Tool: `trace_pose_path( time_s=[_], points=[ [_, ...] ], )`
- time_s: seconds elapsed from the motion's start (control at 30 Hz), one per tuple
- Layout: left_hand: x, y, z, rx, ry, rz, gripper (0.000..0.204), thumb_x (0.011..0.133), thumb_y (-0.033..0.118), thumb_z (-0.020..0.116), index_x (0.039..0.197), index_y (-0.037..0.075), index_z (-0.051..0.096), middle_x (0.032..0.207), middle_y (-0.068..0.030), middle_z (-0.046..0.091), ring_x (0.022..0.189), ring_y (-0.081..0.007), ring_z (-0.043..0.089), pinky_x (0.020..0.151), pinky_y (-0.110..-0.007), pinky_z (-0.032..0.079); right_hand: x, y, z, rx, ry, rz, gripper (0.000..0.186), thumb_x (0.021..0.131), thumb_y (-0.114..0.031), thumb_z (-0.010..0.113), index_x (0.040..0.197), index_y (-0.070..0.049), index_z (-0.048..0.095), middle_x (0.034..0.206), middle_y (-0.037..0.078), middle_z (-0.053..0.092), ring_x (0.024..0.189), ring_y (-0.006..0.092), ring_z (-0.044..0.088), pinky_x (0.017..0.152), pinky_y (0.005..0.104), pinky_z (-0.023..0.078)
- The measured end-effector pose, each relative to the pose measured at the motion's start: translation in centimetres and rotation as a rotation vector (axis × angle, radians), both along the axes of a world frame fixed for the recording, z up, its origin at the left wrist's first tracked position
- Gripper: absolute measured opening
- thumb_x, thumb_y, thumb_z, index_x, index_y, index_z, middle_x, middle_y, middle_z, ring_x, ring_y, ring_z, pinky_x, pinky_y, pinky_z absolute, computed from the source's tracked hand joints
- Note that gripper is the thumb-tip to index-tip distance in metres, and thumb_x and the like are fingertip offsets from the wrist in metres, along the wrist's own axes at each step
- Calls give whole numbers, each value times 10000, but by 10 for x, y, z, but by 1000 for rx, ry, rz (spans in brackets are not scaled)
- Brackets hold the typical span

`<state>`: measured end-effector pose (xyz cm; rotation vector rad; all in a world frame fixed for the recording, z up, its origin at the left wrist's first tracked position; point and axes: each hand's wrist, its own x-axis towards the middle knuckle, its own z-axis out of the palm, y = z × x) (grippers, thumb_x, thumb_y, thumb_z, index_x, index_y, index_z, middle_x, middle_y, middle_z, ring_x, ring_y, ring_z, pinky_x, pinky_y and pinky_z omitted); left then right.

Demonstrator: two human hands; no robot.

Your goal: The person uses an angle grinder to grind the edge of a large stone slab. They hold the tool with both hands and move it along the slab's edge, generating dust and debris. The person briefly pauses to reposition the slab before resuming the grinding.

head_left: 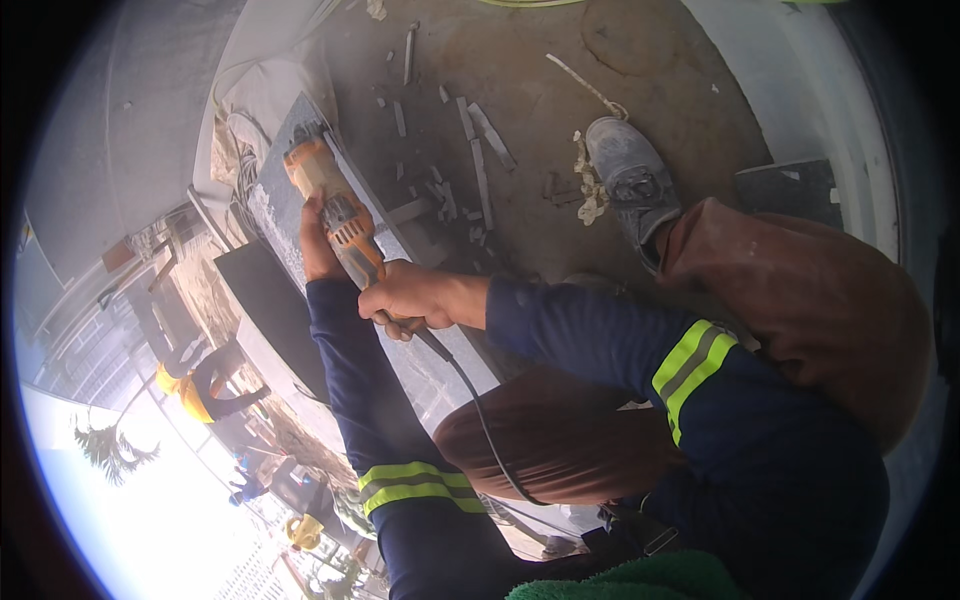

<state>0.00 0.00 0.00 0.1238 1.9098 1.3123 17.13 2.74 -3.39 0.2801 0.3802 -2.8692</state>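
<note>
An orange-and-grey angle grinder (349, 228) lies slantwise across the view, its head pointing to the far left. My right hand (420, 298) is wrapped round its rear handle, where a dark power cord (470, 385) comes out and runs back toward my lap. My left hand (316, 238) holds the grinder's body from the left side, with the fingers partly hidden behind it. The grinder's head is over a grey stone slab (268, 205), close to the slab's far end. Haze hangs round it; the disc cannot be made out clearly.
Several cut stone strips (477, 165) and chips litter the dusty floor (640, 60). My shoe (630, 175) rests beside a crumpled pale scrap (590, 195). A dark slab piece (790, 190) lies at the right. Farther left, a person in yellow (185, 392) bends over.
</note>
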Motion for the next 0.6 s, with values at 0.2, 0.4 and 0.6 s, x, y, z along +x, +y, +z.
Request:
trace_pose_path(
  time_s=[0.2, 0.4, 0.6],
  points=[
    [-13, 10, -6, -46, -24, 14, 525, 982, 578, 565, 1084, 68, 636, 845, -76, 672, 679, -217, 654, 583, -374, 533, -8, 16, -2, -38, -13, -1, 107, 856, -68, 690, 849, -11, 599, 675, 99, 601, 537, 224, 637, 459, 371, 465],
    [-28, 10, -11, -77, -51, 15, 553, 965, 606, 557, 1111, 79, 639, 854, -71, 681, 679, -218, 658, 569, -405, 539, -16, 21, -1, -54, -7, 4, 117, 856, -59, 696, 874, -12, 591, 676, 87, 588, 529, 220, 621, 458, 365, 457],
    [-22, 0, -14, -56, -56, 20, 551, 972, 586, 577, 1113, 57, 637, 860, -79, 682, 688, -223, 666, 594, -397, 555, -7, 12, -2, -45, -8, -9, 115, 855, -54, 687, 853, 5, 589, 660, 100, 577, 517, 228, 618, 440, 367, 443]
  ],
)
